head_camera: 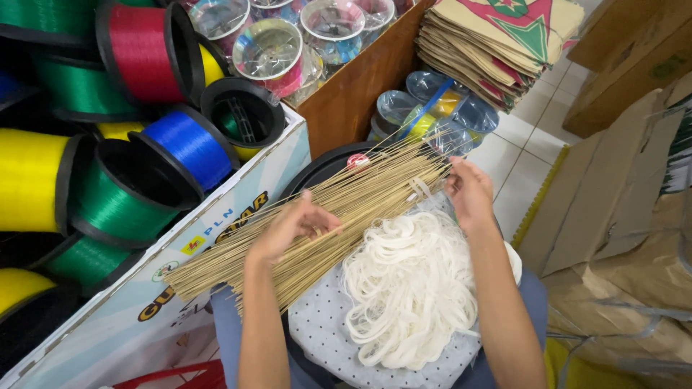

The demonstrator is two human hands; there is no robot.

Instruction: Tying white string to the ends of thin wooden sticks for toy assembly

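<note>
A long bundle of thin bamboo sticks (339, 209) lies slantwise across my lap, from lower left to upper right. My left hand (292, 225) rests on the middle of the bundle, fingers pinching some sticks. My right hand (468, 193) grips the upper right end of the sticks, near a pale band (420, 187) wrapped around them. A heap of white rubber bands (411, 288) sits on a dotted grey cloth (324, 331) on my lap, just below both hands.
Big spools of red (140, 50), blue (187, 148), green (115, 202) and yellow (32, 180) line fill a box (180, 266) at left. Clear plastic reels (270, 50) stand at the top, stacked paper kites (497, 43) top right, brown cardboard (613, 202) at right.
</note>
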